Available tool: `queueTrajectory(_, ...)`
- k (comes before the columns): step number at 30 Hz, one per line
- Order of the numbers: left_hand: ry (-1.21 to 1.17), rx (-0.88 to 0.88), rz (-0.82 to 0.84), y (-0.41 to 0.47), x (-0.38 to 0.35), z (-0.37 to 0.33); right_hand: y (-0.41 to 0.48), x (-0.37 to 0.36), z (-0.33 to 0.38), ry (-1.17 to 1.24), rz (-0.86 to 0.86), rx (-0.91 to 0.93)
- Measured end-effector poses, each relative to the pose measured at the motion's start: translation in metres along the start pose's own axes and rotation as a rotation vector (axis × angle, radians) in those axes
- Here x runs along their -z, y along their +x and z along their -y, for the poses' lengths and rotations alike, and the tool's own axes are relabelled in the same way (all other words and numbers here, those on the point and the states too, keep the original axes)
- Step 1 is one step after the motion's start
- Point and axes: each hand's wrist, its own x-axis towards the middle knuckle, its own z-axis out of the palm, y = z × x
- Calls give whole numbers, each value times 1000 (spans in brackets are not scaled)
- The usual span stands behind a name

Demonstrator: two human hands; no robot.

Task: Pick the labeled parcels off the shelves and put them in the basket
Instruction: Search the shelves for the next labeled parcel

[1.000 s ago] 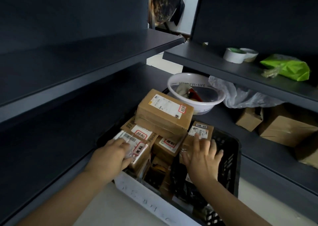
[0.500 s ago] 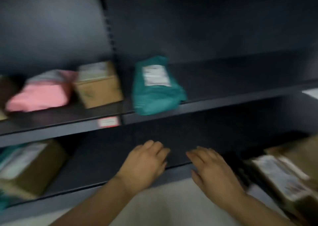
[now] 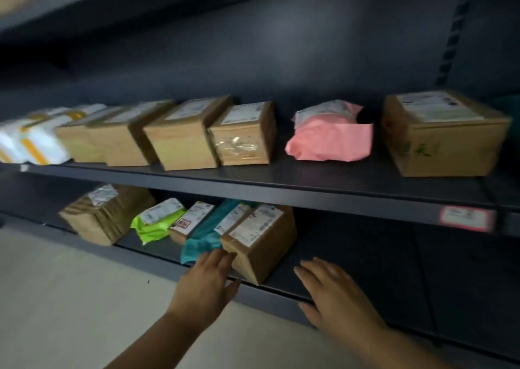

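A: Where are the hands?

B: Both are stretched toward the lower shelf (image 3: 351, 259). The left hand (image 3: 208, 281) has its fingers spread, and its fingertips are at the front corner of a brown labeled box (image 3: 259, 242), touching it or just short of it; the blur hides which. It grips nothing. The right hand (image 3: 334, 298) is flat and open over a bare stretch of that shelf, to the right of the box, holding nothing.

A: And the other parcels?

B: Left of that box on the lower shelf lie a teal bag (image 3: 205, 239), a small white-labeled box (image 3: 191, 222), a lime-green bag (image 3: 157, 222) and a larger brown box (image 3: 104, 214). On the upper shelf (image 3: 337, 191) stand white bags with yellow stripes (image 3: 33, 140), a row of cardboard boxes (image 3: 180, 135), a pink bag (image 3: 329, 138) and a big box (image 3: 444, 135) at the right. A pink-edged tag (image 3: 464, 218) is stuck on that shelf's front edge.

A: The basket?

B: Not in view.
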Motion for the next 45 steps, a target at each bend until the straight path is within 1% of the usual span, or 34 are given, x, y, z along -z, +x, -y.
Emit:
queueTrajectory(2, -87, 110, -10, 8, -13, 25, 32, -6, 20, 62, -2, 37)
queueTrajectory(4, -172, 177, 6, 21, -25, 46, 59, -13, 42, 119, 21, -19)
queueTrajectory(5, -190, 178, 15, 29, -32, 56, 73, -21, 51, 101, 1, -54)
queueTrajectory(7, -198, 159, 63, 45, -43, 73, 95, -24, 69, 119, 6, -142)
queueTrajectory(8, -204, 143, 93, 53, -48, 80, 106, -28, 77, 126, -49, -177)
queueTrajectory(9, -217, 121, 125, 61, -53, 86, 117, -33, 84, 176, -46, -206)
queueTrajectory(10, -232, 92, 158, 68, -60, 91, 127, -34, 92, 188, -79, -221)
queueTrajectory(11, -259, 60, 202, 75, -67, 94, 135, -42, 97, 221, -70, -275)
queueTrajectory(12, -312, 26, 243, 81, -72, 96, 142, -44, 101, 248, -69, -330)
queueTrajectory(14, -494, 7, 283, 86, -81, 95, 149, -49, 105, 206, -153, -388)
queueTrajectory(15, -573, 7, 284, 86, -82, 93, 150, -51, 108, 213, -184, -421)
queueTrajectory(17, -637, -43, 256, 84, -87, 91, 146, -55, 112, 314, -184, -479)
queueTrajectory(19, -657, -90, 214, 80, -91, 90, 137, -61, 111, 403, -199, -576)
queueTrajectory(22, -685, -149, 189, 75, -96, 84, 126, -63, 104, 499, -309, -740)
queueTrajectory(27, -676, -179, 165, 69, -98, 64, 129, -62, 90, 533, -324, -917)
queueTrajectory(30, -563, -192, 138, 62, -100, 69, 119, -66, 75, 504, -327, -916)
queueTrajectory(33, -437, -27, 70, 54, -99, 91, 100, -66, 53, 310, -336, -833)
queueTrajectory(35, -421, 88, 73, 49, -98, 109, 86, -65, 35, 191, -313, -838)
queueTrajectory(37, -397, 157, 92, 42, -98, 126, 73, -63, 17, 150, -329, -864)
queueTrajectory(39, -359, 169, 96, 38, -97, 138, 65, -60, 1, 132, -388, -856)
queueTrajectory(41, -351, 172, 95, 37, -95, 145, 64, -56, -6, 133, -389, -853)
queueTrajectory(45, -332, 131, 58, 48, -88, 141, 73, -59, 2, 59, -378, -690)
